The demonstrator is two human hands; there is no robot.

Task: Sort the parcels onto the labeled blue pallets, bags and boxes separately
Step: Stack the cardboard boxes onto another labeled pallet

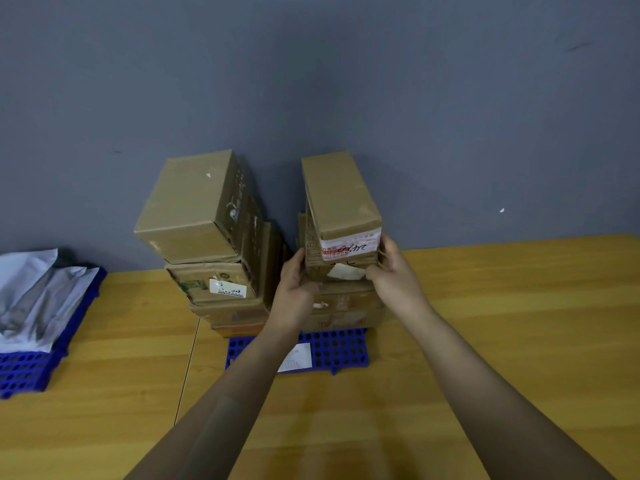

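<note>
Both hands hold the near end of the top box (341, 195), which sits on top of the right stack (346, 306) on the box pallet (341, 348). The left hand (294, 282) curls its fingers round the near left edge. The right hand (391, 268) clasps the near right corner, thumb across the lower front. Each grip is closed on cardboard.

The box's long axis runs straight away from the person toward the wall (450, 116). Nearly all of the box therefore lies beyond the grip, with only the taped end face between the palms. Whether it rests fully on the box beneath or is just lifted, I cannot tell.

Neither hand is nearer, so the coming move is likely a two-handed slide or set-down along that axis.

A second stack (207, 237) stands just beside it on the left, across a narrow gap, and could be nudged. Farther left on the counter (485, 323), bags (38, 299) lie on the other pallet (24, 370).
</note>
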